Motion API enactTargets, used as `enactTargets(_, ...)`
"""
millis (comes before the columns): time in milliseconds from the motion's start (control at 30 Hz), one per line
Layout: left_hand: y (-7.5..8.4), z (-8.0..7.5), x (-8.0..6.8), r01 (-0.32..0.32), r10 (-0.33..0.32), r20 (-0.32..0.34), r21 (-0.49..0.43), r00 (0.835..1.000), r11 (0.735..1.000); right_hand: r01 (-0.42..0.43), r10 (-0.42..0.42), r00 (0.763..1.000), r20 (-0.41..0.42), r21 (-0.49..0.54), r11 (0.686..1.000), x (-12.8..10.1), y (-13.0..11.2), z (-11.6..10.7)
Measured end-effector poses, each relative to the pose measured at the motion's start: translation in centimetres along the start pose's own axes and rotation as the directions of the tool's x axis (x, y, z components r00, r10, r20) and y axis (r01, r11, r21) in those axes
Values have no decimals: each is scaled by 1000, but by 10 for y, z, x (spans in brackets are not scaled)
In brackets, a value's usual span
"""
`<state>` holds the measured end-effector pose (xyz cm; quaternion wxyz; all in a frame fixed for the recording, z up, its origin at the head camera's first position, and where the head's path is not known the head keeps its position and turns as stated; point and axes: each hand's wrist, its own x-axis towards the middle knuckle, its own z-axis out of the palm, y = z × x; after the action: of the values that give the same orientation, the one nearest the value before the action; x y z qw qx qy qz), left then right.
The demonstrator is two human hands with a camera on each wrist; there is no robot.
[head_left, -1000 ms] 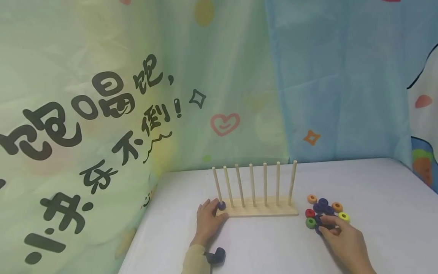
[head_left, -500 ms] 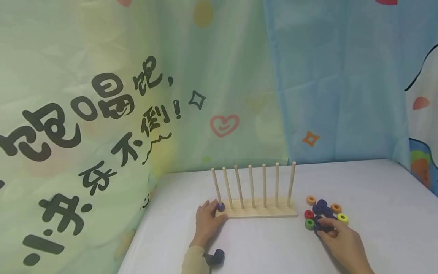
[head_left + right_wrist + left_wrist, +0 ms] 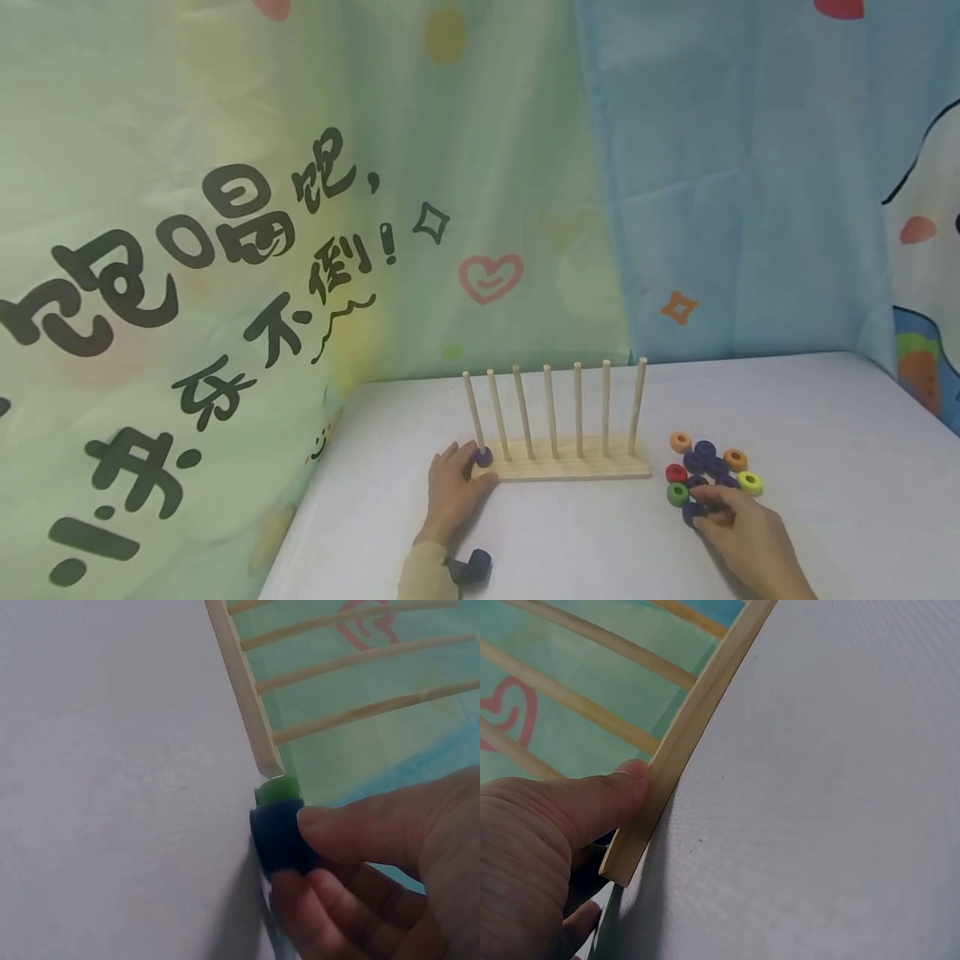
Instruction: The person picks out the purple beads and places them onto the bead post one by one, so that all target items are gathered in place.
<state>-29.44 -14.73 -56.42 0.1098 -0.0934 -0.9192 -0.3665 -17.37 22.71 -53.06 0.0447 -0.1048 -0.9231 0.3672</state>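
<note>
A wooden rack point(image 3: 570, 468) with several upright pegs stands on the white table point(image 3: 585, 542). My left hand point(image 3: 456, 483) holds its left end, thumb against the base edge point(image 3: 641, 817), next to a dark blue ring point(image 3: 483, 456) at the foot of the leftmost peg. My right hand point(image 3: 731, 521) pinches a dark blue ring point(image 3: 279, 836) at the near edge of a cluster of rings. A green ring point(image 3: 677, 494) sits just beside it, also seen as a green ring point(image 3: 276, 789) behind the blue one.
The cluster holds orange point(image 3: 681, 442), red point(image 3: 676, 473), yellow point(image 3: 749, 482) and several dark blue rings point(image 3: 705, 457). Printed curtains point(image 3: 300, 208) hang close behind the table. A dark wrist camera point(image 3: 471, 567) sits on my left forearm.
My right hand has drawn slightly toward me with the dark blue ring between its fingers. The left hand and rack have stayed put.
</note>
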Motion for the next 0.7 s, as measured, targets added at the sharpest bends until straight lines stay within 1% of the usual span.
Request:
enactTargets(67,0,0,-1,-3,3,-2,2,1000,1000,-26,26,999,29,-5,1000,1,-1,0)
enactTargets(167,0,0,-2,2,-2,-3,1,1000,1000,-41,42,997,68,-13,999,1,-1,0)
enactTargets(400,0,0,-1,-1,0,-10,-13,1000,1000,20,-14,990,139,-43,999,0,1,1)
enactTargets(567,0,0,-2,-1,1,-5,-11,1000,1000,6,4,985,171,-56,998,1,1,5)
enactTargets(700,1,-1,-2,-5,5,-7,-3,1000,1000,4,7,984,177,-63,998,2,1,7)
